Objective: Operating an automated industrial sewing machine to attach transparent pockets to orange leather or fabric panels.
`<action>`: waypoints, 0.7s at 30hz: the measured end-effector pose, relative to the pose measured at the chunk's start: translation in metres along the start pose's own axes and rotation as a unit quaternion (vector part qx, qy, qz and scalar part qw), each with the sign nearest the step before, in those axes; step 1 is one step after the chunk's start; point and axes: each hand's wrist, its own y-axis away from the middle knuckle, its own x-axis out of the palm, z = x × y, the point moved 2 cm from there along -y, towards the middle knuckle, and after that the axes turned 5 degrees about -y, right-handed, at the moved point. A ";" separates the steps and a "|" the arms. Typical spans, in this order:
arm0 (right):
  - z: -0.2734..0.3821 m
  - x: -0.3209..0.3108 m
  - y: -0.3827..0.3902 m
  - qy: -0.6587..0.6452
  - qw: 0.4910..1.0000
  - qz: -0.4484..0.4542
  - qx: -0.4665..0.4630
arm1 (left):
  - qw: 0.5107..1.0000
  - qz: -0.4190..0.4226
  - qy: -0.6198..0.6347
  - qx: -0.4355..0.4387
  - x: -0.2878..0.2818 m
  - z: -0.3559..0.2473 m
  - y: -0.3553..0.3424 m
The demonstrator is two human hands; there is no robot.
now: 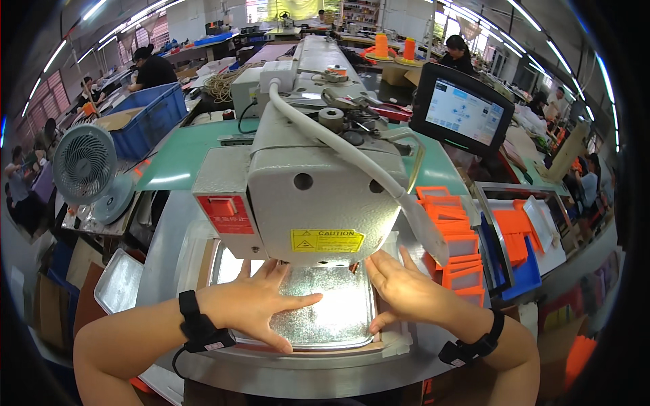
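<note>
Silver tray [338, 328] lies under the near end of the grey machine head [325, 189], its front part showing below it; the left hand [254, 304] rests over the tray's left side, fingers fanned out and grasping nothing – some tips reach the machine head's lower edge; the right hand [399, 287] lies along the tray's right edge, its fingers likewise loose and extended; right of the machine head are orange-edged pieces [464, 271], and beyond them a blue bin [525, 274]; a lit screen [460, 111] stands to its upper right; a fan [87, 162] stands to its left.
</note>
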 end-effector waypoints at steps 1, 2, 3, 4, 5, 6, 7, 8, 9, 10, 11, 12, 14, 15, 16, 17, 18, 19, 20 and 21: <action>0.002 -0.002 -0.002 0.005 0.999 0.033 0.021 | 1.000 0.008 0.010 0.001 0.000 0.001 0.000; 0.004 -0.002 -0.004 0.003 0.999 0.033 0.017 | 1.000 0.010 0.014 0.000 0.001 0.003 0.002; 0.005 -0.001 -0.006 0.002 0.999 0.034 0.014 | 1.000 0.012 0.018 -0.001 0.003 0.004 0.003; 0.005 -0.001 -0.006 0.001 0.999 0.033 0.014 | 1.000 0.013 0.020 0.002 0.003 0.006 0.003; 0.005 0.001 -0.006 0.002 1.000 0.004 -0.005 | 1.000 0.016 0.021 -0.003 0.002 0.007 0.004; 0.002 0.006 -0.006 0.002 0.999 -0.025 -0.023 | 1.000 0.019 0.022 -0.007 0.001 0.006 0.006; 0.001 0.010 -0.007 0.003 0.998 -0.055 -0.042 | 0.999 0.022 0.023 -0.012 0.000 0.006 0.008; 0.001 0.012 -0.008 0.015 0.997 -0.063 -0.047 | 1.000 0.013 0.022 -0.008 0.000 0.007 0.010; 0.002 0.013 -0.009 0.027 0.996 -0.071 -0.051 | 1.000 0.004 0.021 -0.005 0.001 0.009 0.012; 0.004 0.014 -0.011 0.039 0.995 -0.078 -0.056 | 1.000 -0.005 0.021 -0.002 0.002 0.011 0.014; 0.007 0.012 -0.013 0.030 0.998 -0.040 -0.034 | 1.000 0.005 0.022 -0.007 0.001 0.011 0.015; 0.012 0.007 -0.015 0.020 1.000 -0.002 -0.012 | 1.000 0.015 0.023 -0.012 -0.002 0.011 0.017; 0.021 0.001 -0.021 0.012 0.999 0.046 0.012 | 0.999 0.012 0.029 -0.014 0.000 0.014 0.022; 0.024 -0.001 -0.024 0.012 0.998 0.055 0.014 | 0.999 0.000 0.034 -0.010 0.003 0.017 0.025; 0.025 -0.002 -0.024 0.012 0.998 0.063 0.020 | 0.999 -0.013 0.037 -0.004 0.006 0.019 0.026; 0.025 0.000 -0.024 0.013 0.999 0.043 0.012 | 0.999 -0.009 0.039 -0.004 0.006 0.020 0.026; 0.025 0.004 -0.024 0.015 1.000 0.023 0.004 | 0.999 -0.005 0.041 -0.005 0.005 0.021 0.027; 0.024 0.006 -0.025 0.015 1.000 0.002 -0.006 | 0.999 0.000 0.042 -0.007 0.005 0.022 0.028; 0.023 0.007 -0.026 0.013 1.000 0.012 -0.002 | 0.999 -0.006 0.039 -0.006 0.005 0.023 0.028; 0.021 0.006 -0.028 0.010 1.000 0.021 0.001 | 0.999 -0.012 0.036 -0.006 0.005 0.024 0.028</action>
